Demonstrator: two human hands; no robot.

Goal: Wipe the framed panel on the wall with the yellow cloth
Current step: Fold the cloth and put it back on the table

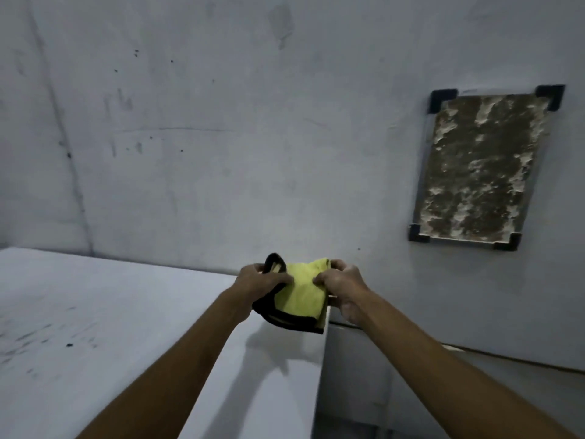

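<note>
While both my forearms reach out over the near corner of the pale grey table (95, 312), my left hand (259, 280) and my right hand (343, 285) meet on the one yellow cloth with a black trimmed edge (300, 296). The fingers of each hand are pinched onto it, left on the black-edged side, right on the yellow side, and it hangs bunched between them above the table's far corner, apart from the surface. A thin pale flat piece shows under the cloth; I cannot tell what it is.

Beyond the hands stands the scuffed grey wall (221, 122). On it, up and to the right of the cloth and well apart from it, hangs the single rectangular framed panel with a mottled brown and white face (478, 169), held by four black corner brackets, its long axis running up and down, slightly tilted. I judge my right hand is the nearer one, so the wipe should start by carrying the cloth up and rightward.
</note>
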